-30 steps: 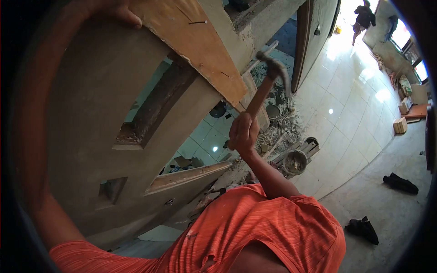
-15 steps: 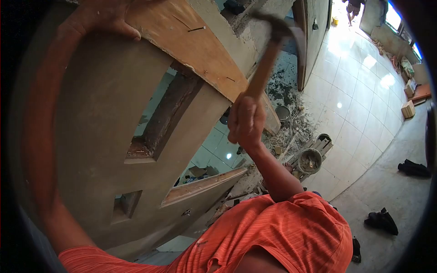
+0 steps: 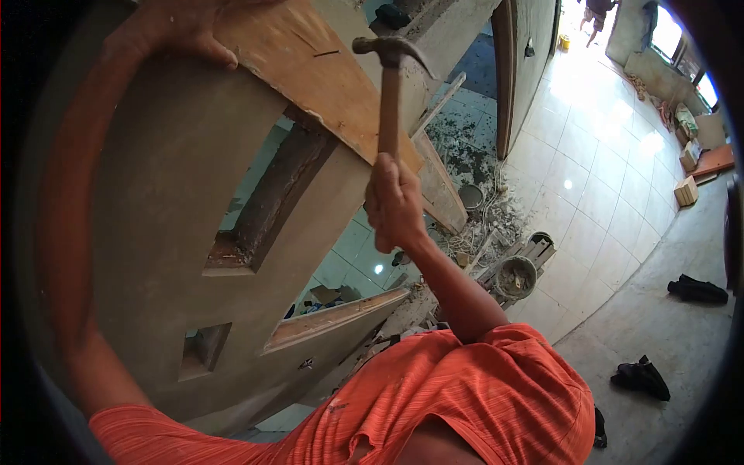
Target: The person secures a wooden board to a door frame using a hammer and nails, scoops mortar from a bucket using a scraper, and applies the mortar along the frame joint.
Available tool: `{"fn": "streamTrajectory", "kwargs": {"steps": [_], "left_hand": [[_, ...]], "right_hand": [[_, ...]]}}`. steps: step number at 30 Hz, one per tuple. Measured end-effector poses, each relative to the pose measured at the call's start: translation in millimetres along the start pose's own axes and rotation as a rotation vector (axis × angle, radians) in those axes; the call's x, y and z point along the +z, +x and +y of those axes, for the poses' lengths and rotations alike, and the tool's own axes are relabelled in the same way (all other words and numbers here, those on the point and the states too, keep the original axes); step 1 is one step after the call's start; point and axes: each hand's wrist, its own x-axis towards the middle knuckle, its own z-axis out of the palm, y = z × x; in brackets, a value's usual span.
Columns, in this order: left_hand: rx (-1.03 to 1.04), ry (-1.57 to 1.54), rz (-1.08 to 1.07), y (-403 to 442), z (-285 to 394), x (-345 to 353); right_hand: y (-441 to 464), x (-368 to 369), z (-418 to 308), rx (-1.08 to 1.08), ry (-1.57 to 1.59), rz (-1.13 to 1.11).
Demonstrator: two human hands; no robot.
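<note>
My right hand is wrapped round the wooden handle of a claw hammer, held upright with its head over the upper part of a wooden board. A dark nail shows on the board just left of the hammer head. At the upper left, my left hand rests with thumb stretched out against the board's edge, its other fingers partly cut off by the frame. The board lies along the grey plastered wall, which has several openings.
Rubble and a bucket on a wooden stand are on the floor right of the wall. Black shoes lie at the lower right. Wooden blocks lie at the right. A person is in the far doorway.
The hammer has swung left and toward the nail side of the board, with my right hand. My left hand stays at the board's edge. The far person has shifted toward the top of the view.
</note>
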Motion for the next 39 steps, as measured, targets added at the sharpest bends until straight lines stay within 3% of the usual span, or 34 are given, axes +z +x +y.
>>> {"fn": "streamTrajectory", "kwargs": {"steps": [2, 4, 13, 24, 39], "left_hand": [[-0.010, -0.007, -0.002, -3, 2, -1], [-0.013, -0.020, 0.002, -7, 6, -4], [-0.048, -0.120, 0.032, -10, 6, -3], [-0.009, -0.099, 0.018, -6, 6, -1], [-0.008, -0.091, 0.046, 1, 9, -1]], "right_hand": [[-3, -15, 14, -0.067, -0.029, 0.027], [-8, -42, 37, -0.345, -0.091, 0.050], [-72, -99, 62, -0.120, -0.241, 0.071], [-88, -103, 91, 0.103, -0.149, 0.056], [-89, -110, 103, 0.097, -0.083, 0.125]]}}
